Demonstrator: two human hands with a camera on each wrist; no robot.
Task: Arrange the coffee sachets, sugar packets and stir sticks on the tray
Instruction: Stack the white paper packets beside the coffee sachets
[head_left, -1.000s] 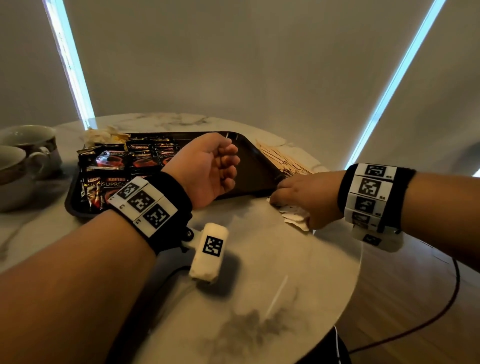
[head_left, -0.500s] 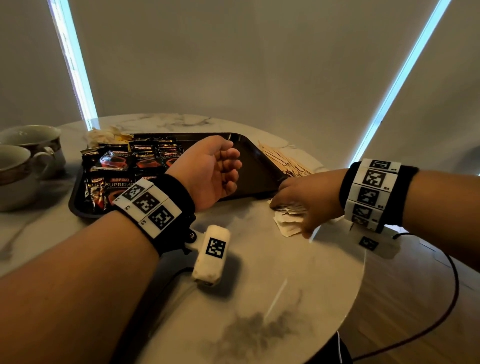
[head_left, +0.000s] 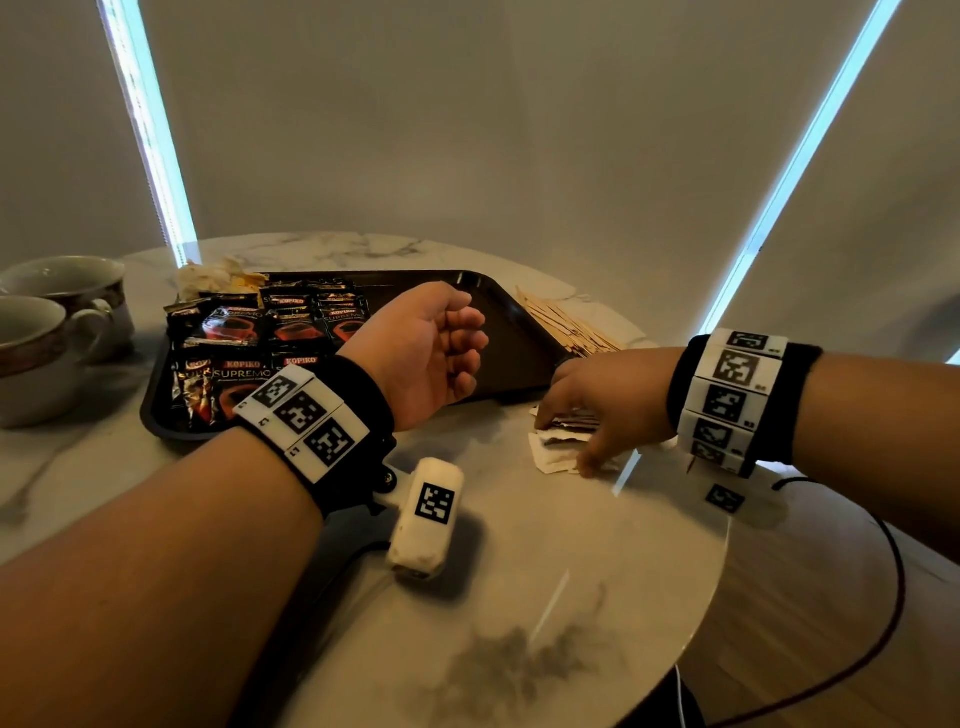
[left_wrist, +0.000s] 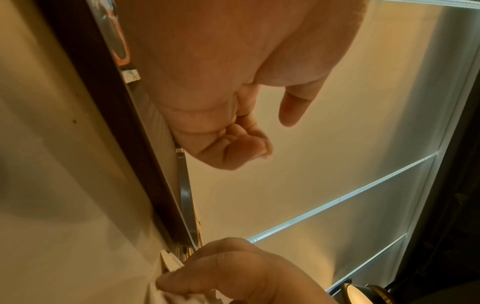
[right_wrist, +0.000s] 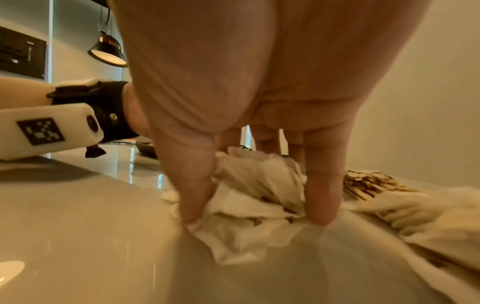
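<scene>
Gathering sugar packets (right_wrist: 249, 207) with our right hand (head_left: 602, 410), fingertips (right_wrist: 322, 205) seemingly pinching the pile (left hand (head_left: 431, 353) loosely curled, idle); next, lift onto tray (head_left: 519, 353).

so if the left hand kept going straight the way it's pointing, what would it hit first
Probably nothing soon: the left hand points across the bare right half of the tray, above it. Beyond lie the stir sticks, though depth is unclear.

Grey blinds (head_left: 467, 130) edged with daylight — round marble table (head_left: 597, 597), wood floor (head_left: 831, 649).
</scene>
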